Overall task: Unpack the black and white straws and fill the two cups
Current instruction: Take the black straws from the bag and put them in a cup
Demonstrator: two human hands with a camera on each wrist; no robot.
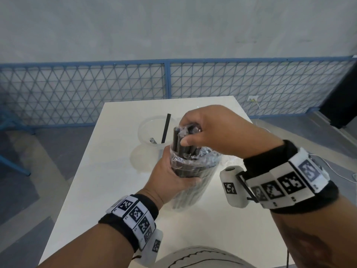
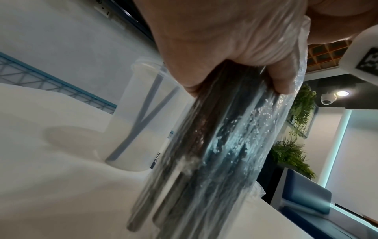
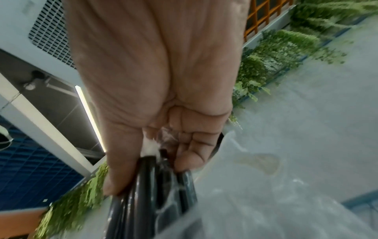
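The pack of black straws (image 1: 190,182), a clear plastic sleeve full of them, stands nearly upright at the middle of the white table (image 1: 92,190), its lower end on or just above the tabletop; the left wrist view does not settle which. The left hand (image 1: 173,171) is wrapped around the sleeve's upper part from about 9 o'clock, fingers curled tight on the plastic. At the open mouth of the sleeve, the right hand (image 1: 210,130) comes in from 3 o'clock and closes over the straw tops, its thumb (image 1: 188,141) pressing a few raised black straws (image 1: 176,139) against the curled fingers; crumpled film bunches between them. In the right wrist view the same fingers (image 3: 190,155) are clamped on the glossy black tubes. Just beyond the pack, toward 11 o'clock, a translucent plastic cup (image 1: 144,125) stands on the table with one black straw (image 1: 166,128) leaning out over its rim and another lower inside; the left wrist view shows these two crossing in the cup (image 2: 131,116). Both wrists wear black bands with checkered marker tiles. Beyond the table runs a blue mesh fence (image 1: 168,80) against a grey wall.
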